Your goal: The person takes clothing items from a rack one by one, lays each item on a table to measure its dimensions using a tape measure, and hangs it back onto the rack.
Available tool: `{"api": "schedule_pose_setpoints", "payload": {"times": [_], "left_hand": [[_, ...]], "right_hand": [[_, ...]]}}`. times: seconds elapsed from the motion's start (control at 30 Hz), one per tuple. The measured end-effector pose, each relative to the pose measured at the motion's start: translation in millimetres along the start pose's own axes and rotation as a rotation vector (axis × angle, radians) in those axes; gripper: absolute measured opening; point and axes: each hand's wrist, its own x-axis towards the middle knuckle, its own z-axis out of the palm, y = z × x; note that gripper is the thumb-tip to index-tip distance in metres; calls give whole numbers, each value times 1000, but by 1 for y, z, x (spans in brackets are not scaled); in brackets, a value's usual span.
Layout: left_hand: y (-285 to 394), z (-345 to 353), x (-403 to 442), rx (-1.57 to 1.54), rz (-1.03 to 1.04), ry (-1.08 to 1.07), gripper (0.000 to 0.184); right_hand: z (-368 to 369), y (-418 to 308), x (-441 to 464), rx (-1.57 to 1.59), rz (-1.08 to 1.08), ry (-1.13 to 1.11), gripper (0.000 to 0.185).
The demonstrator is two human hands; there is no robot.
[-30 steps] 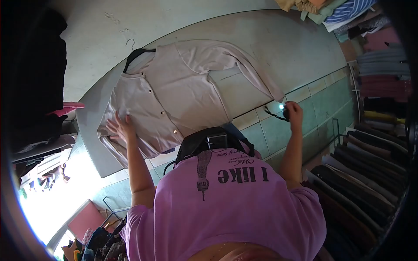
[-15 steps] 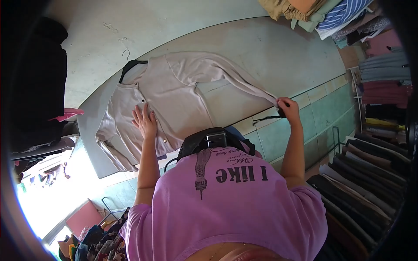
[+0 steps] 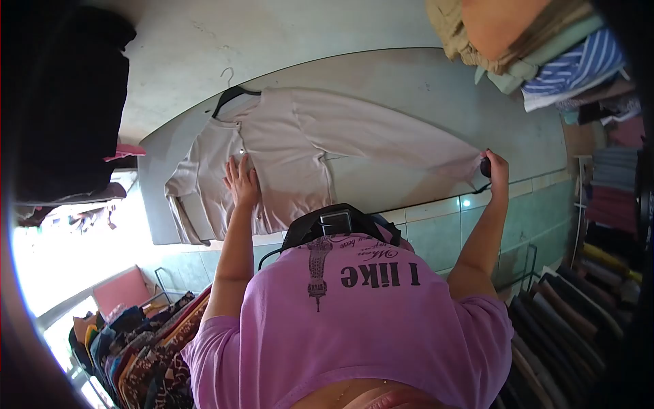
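A pale beige button-front cardigan lies spread on a grey board, with a black hanger in its neck. My left hand rests flat on the cardigan's front beside the button line, fingers stretched out. Out at the right, my right hand is closed at the end of the long sleeve, which is drawn out taut and wide. A dark rounded object with a black cord shows at that hand; its kind cannot be made out.
The grey board has a curved far edge and a tiled ledge along its near side. Folded clothes are stacked at the upper right. Hanging garments fill racks at lower left and lower right. Black clothing hangs at the left.
My right hand has moved outward to the right, and the sleeve, narrow and folded before, is now stretched longer and wider. My left hand stays on the cardigan's front. The view has shifted slightly.
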Motion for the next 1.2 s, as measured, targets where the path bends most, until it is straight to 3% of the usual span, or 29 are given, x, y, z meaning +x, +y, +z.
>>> {"api": "schedule_pose_setpoints", "payload": {"times": [0.03, 0.07, 0.1, 0.17, 0.2, 0.23, 0.33, 0.4, 0.43, 0.47, 0.53, 0.57, 0.63, 0.7, 0.77, 0.83, 0.9, 0.93, 1.0, 1.2], "left_hand": [[3, -4, 0, 6, -19, 9, 46], [8, -7, 1, 54, -42, -10, 47], [13, -9, 1, 102, -64, -31, 47], [27, -12, 7, 106, -42, 54, 45], [35, -14, 14, -74, 109, 128, 41], [44, -16, 20, -254, 263, 197, 38], [100, -29, 38, -627, 255, -116, 30], [125, -22, 53, -876, 296, -395, 29], [138, -25, 59, -938, 354, -529, 30], [151, -28, 64, -945, 347, -521, 30], [164, -33, 74, -1327, 93, -940, 30], [158, -29, 81, -1333, 79, -937, 30], [144, -18, 99, -1335, -123, -843, 30], [128, -19, 118, -1362, -182, -778, 27], [117, -29, 135, -1287, -384, -773, 23], [98, -19, 157, -1256, -418, -746, 16], [69, 11, 182, -1046, -58, -369, 12], [65, 11, 191, -1047, -65, -372, 12], [63, 1, 205, -720, -204, -162, 17], [73, -10, 209, -610, -231, -187, 20]], "right_hand": [[0, 11, 16, -93, -13, 7, 36], [3, 13, 23, -387, -99, 84, 41], [5, 17, 29, -384, -112, 68, 41], [13, -14, 7, -284, -107, 173, 43], [21, -49, -19, -136, 45, 54, 41], [35, -66, -36, 46, -15, -51, 37], [94, -95, -72, 385, -116, -436, 36], [150, -114, -93, 401, -122, -643, 35], [175, -133, -104, 314, -104, -718, 35], [198, -150, -113, 227, -80, -792, 36], [252, -159, -114, -35, -216, -794, 32], [275, -159, -112, -43, -210, -804, 32], [315, -163, -108, -220, -787, -519, 27], [338, -178, -109, -227, -827, -519, 27], [357, -190, -110, -234, -862, -515, 28], [373, -196, -109, -335, -914, -432, 26], [383, -200, -102, -381, -897, -386, 24], [388, -201, -97, -422, -886, -333, 23], [394, -200, -84, -455, -859, -318, 22], [400, -203, -68, -531, -771, -314, 24]]}}
